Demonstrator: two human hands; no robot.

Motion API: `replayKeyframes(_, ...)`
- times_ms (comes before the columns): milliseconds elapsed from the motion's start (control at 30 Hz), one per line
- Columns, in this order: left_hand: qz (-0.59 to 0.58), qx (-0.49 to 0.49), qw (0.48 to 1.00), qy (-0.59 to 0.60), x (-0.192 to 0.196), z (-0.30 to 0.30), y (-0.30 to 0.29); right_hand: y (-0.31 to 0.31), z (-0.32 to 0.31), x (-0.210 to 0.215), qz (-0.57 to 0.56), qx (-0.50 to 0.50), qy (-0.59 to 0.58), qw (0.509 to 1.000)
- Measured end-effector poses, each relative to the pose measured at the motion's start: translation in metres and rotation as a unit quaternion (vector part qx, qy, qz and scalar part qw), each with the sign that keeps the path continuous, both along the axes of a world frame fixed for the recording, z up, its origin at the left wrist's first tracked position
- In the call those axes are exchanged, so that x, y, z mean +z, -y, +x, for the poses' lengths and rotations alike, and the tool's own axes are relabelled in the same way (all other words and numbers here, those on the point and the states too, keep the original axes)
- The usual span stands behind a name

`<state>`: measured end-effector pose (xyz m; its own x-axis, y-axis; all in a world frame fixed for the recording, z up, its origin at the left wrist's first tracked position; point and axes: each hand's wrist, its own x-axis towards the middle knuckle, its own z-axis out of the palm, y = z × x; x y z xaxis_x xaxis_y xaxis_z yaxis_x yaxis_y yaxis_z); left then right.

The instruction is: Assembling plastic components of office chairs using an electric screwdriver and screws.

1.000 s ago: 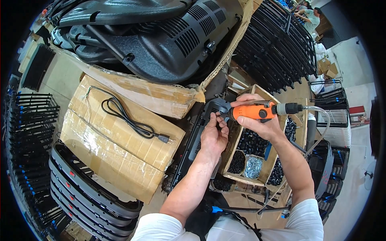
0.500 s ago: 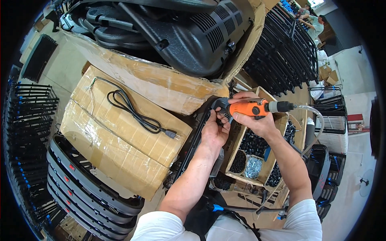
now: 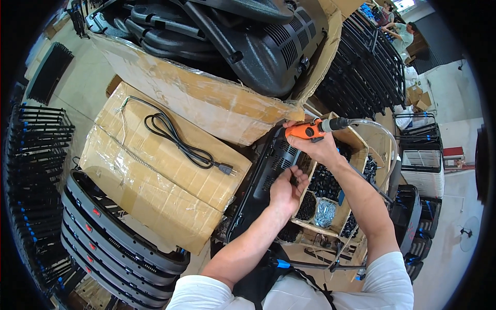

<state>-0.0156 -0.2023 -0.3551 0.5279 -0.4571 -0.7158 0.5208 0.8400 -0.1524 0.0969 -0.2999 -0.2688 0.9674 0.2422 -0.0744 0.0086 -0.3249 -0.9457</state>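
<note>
A: We start at our right hand (image 3: 316,145): it is wrapped tight round the orange power screwdriver (image 3: 305,130), tip turned toward the upper edge of the black vented panel (image 3: 268,173). A clear hose (image 3: 380,135) arcs off the back of the tool.

B: And our left hand (image 3: 284,190) rests on that panel with fingers curled, pinching something small and dark, though we cannot tell what, a screw perhaps.

A: We judge the risk is there: if the tip slips off the fastener, it could gouge the plastic or catch our left fingers, which sit close below it. The hose could also snag on the box rim.

B: Just beside the panel, the divided cardboard tray (image 3: 316,226) holds black screws in several cells and 1 clear bag of silvery parts (image 3: 325,213).

A: Above, a torn carton (image 3: 206,98) holds more black panels; the taped box (image 3: 155,170) to our left carries 1 coiled power cord (image 3: 178,137).
</note>
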Motion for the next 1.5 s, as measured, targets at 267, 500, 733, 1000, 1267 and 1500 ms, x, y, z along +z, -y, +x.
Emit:
replayKeyframes(267, 0.069, -0.13, 0.988, 0.05, 0.0, -0.07, -0.004, -0.006, -0.004, -0.001, -0.035, 0.007, 0.033, 0.999)
replayKeyframes(500, 0.112, -0.205, 0.959, 0.16, -0.022, -0.101, -0.016, 0.026, -0.065, 0.047, 0.061, -0.101, 0.075, 0.99)
replayKeyframes(733, 0.149, -0.409, 0.874, 0.214, -0.034, -0.147, 0.022, 0.1, -0.284, 0.115, 0.009, -0.337, 0.091, 0.937)
replayKeyframes(1000, 0.337, -0.576, 0.579, 0.469, -0.087, -0.187, 0.025, 0.141, -0.554, 0.121, 0.006, -0.564, 0.088, 0.821)
replayKeyframes(1267, 0.413, -0.678, 0.132, 0.593, 0.005, -0.246, 0.033, 0.172, -0.668, -0.093, 0.234, -0.745, -0.097, 0.617)
replayKeyframes(1500, 0.492, -0.717, 0.003, 0.495, 0.008, -0.264, 0.07, 0.185, -0.601, -0.309, 0.529, -0.651, -0.101, 0.535)
